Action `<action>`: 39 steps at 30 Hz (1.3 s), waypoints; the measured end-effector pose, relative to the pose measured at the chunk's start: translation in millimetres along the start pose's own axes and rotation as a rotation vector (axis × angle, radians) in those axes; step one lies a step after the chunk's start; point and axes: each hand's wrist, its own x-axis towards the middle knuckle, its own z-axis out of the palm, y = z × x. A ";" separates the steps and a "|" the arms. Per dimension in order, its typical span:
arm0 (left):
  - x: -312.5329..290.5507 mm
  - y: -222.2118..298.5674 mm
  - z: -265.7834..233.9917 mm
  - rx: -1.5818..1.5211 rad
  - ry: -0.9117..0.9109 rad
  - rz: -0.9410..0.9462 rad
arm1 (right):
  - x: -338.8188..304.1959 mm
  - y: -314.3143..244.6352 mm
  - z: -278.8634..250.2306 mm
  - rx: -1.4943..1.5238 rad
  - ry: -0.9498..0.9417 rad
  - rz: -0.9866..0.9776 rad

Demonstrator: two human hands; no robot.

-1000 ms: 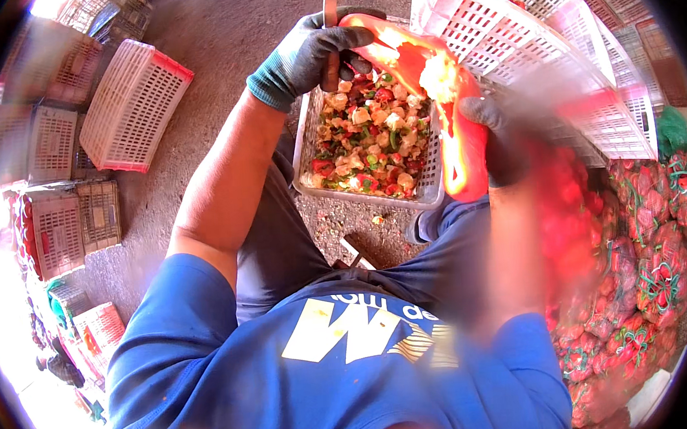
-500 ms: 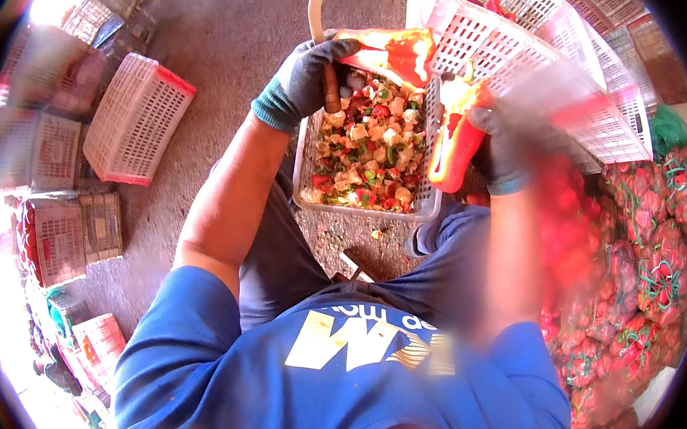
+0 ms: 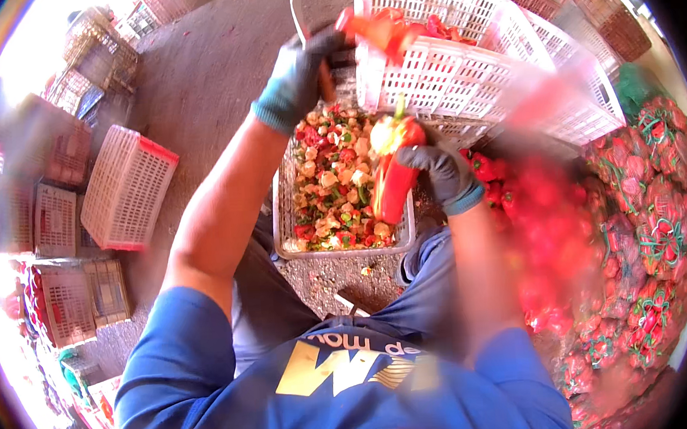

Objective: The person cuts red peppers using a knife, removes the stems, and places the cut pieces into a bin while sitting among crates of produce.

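Observation:
My left hand (image 3: 292, 76), in a dark glove with a teal cuff, is closed around the wooden handle of a knife (image 3: 298, 19), its pale blade pointing up and away. At its fingertips is a blurred red pepper piece (image 3: 384, 35), in front of the white crate; whether it is still gripped is unclear. My right hand (image 3: 439, 169), gloved alike, is closed on a red pepper half (image 3: 393, 192) with its green stem and pale seed core upward. This hangs over a grey tray (image 3: 346, 253) filled with pepper cores, stems and scraps.
A white slatted crate (image 3: 460, 70) beyond the tray holds red pepper pieces. To my right lie a heap of red peppers (image 3: 541, 234) and stacked net bags of peppers (image 3: 647, 227). Another white crate (image 3: 131, 188) with a red rim stands on the left among more crates.
My left hand has shifted the pepper piece up and away, over to the white crate. My right hand has brought its pepper half leftward over the tray. The view has also shifted.

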 end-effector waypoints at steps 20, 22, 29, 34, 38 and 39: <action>-107.0 16.7 38.6 -0.447 0.251 -0.623 | 26.8 12.7 -8.1 -0.235 0.327 0.058; -103.9 18.9 30.2 -0.175 0.278 -0.580 | 35.9 33.9 -26.5 -0.485 0.451 -0.189; -119.9 3.7 45.3 0.254 0.192 -0.262 | 62.1 71.3 12.9 -0.549 0.450 -0.380; -122.3 -2.1 48.6 0.317 0.186 -0.204 | 74.5 65.1 -0.3 -1.066 0.553 -0.178; -117.6 5.3 31.8 0.220 0.150 -0.340 | 60.3 41.5 -0.5 -1.041 0.434 -0.236; -113.5 2.8 29.2 0.155 0.152 -0.349 | 60.2 38.8 -9.5 -0.905 0.399 -0.095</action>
